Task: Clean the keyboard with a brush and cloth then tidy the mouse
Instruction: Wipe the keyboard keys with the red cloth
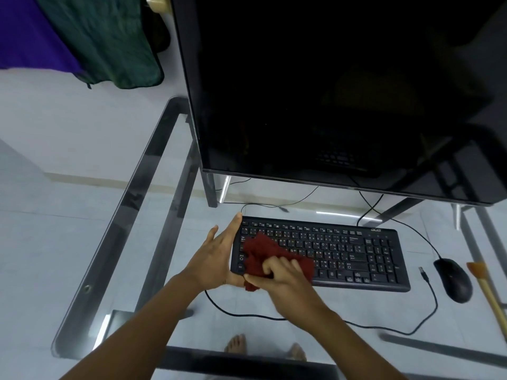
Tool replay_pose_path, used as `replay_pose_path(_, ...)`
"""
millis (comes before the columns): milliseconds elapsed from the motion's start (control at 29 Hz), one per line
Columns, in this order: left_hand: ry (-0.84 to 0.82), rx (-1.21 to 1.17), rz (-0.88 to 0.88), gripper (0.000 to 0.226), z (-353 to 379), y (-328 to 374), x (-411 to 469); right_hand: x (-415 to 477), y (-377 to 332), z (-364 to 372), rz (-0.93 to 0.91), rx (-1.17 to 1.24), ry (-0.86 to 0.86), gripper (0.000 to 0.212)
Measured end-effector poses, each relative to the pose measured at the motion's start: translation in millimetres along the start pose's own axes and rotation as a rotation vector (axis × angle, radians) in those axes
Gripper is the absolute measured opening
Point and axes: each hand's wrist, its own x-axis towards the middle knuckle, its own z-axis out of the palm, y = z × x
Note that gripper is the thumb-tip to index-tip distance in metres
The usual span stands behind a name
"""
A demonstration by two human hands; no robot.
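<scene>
Cloth work on the keys right now. The right hand [285, 278] has its fingers curled into a bunched red cloth [263, 250] and is pressing it down on the left part of the black keyboard [343, 253], around the letter rows. The blur on the wad looks like a rubbing stroke.

The left hand [216, 256] grips nothing. Its fingers are straight and the palm is set flat against the keyboard's left end. That looks like a brace, so the board doesn't skate across the glass desk [94, 270] as the cloth pushes toward that side.

Off to the right, the brush [487, 292] lies on the glass with its bristles pointing away from the person, parked out of the wiping path. That suggests the brushing step is over, though I'm only judging from where it lies. The mouse [454, 279] sits just left of it, a little apart from the keyboard and untouched.

A loose USB plug [422, 271] lies between keyboard and mouse, with its cable looping along the near side of the desk. I can't tell which device it belongs to. The dark monitor [329, 91] stands behind, switched off.

The number pad side has yet to see the cloth.
</scene>
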Motion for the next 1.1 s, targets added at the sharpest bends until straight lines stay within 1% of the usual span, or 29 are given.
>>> replay_pose_path(69,0.001,-0.001,0.004,0.144,-2,1,0,8,-2,1,-0.039,-0.025,0.012,0.062)
replay_pose_path(172,-0.022,-0.009,-0.021,0.145,-5,0,1,-11,22,-8,0.020,-0.033,0.002,0.063)
replay_pose_path(241,-0.026,-0.009,-0.025,0.145,-5,-1,2,-25,32,-13,0.047,-0.050,0.047,0.065)
replay_pose_path(345,-0.029,-0.009,-0.015,0.146,-5,-1,2,-14,15,-8,0.055,-0.016,0.102,0.064)
replay_pose_path(448,-0.029,0.014,0.009,0.150,-5,-1,2,16,-14,5,0.042,0.069,0.151,0.051)
replay_pose_path(517,-0.032,0.029,0.014,0.151,-5,-2,2,25,-19,12,-0.028,0.025,0.120,0.053)
replay_pose_path(586,-0.046,0.027,0.004,0.151,-6,-3,1,19,-8,8,-0.043,-0.006,0.061,0.054)
replay_pose_path(621,-0.056,0.022,-0.004,0.150,-7,-3,2,12,1,3,-0.004,-0.006,0.045,0.049)
replay_pose_path(655,-0.062,0.020,-0.012,0.150,-7,-3,2,4,15,-2,0.080,0.017,0.080,0.037)
replay_pose_path(690,-0.064,0.023,-0.019,0.148,-6,-2,3,-4,27,-12,0.186,0.061,0.107,0.027)
replay_pose_path(724,-0.061,0.028,-0.024,0.147,-6,-1,3,-10,40,-18,0.320,0.121,0.193,0.023)
replay_pose_path(759,-0.055,0.033,-0.026,0.146,-6,-1,3,-12,48,-21,0.432,0.151,0.331,0.024)
replay_pose_path(793,-0.051,0.036,-0.026,0.146,-6,0,3,-9,49,-20,0.529,0.133,0.445,0.030)
replay_pose_path(828,-0.046,0.038,-0.028,0.145,-5,0,2,-5,44,-16,0.599,0.092,0.487,0.036)
replay_pose_path(862,-0.039,0.040,-0.028,0.145,-5,1,2,3,32,-14,0.629,0.073,0.501,0.037)
replay_pose_path(897,-0.033,0.043,-0.025,0.145,-4,1,2,12,12,-12,0.603,0.094,0.441,0.036)
replay_pose_path(931,-0.030,0.047,-0.018,0.146,-4,1,1,20,-8,-9,0.545,0.158,0.349,0.030)
replay_pose_path(966,-0.028,0.050,-0.007,0.147,-3,0,1,27,-24,-10,0.507,0.274,0.237,0.018)
replay_pose_path(1000,-0.027,0.051,0.002,0.147,-3,-2,1,32,-34,-12,0.456,0.365,0.095,0.011)
replay_pose_path(1069,-0.030,0.054,0.002,0.148,-2,-4,1,38,-31,-23,0.320,0.314,0.001,0.035)
replay_pose_path(1104,-0.034,0.060,-0.005,0.148,-3,-4,2,40,-22,-25,0.347,0.327,0.068,0.038)
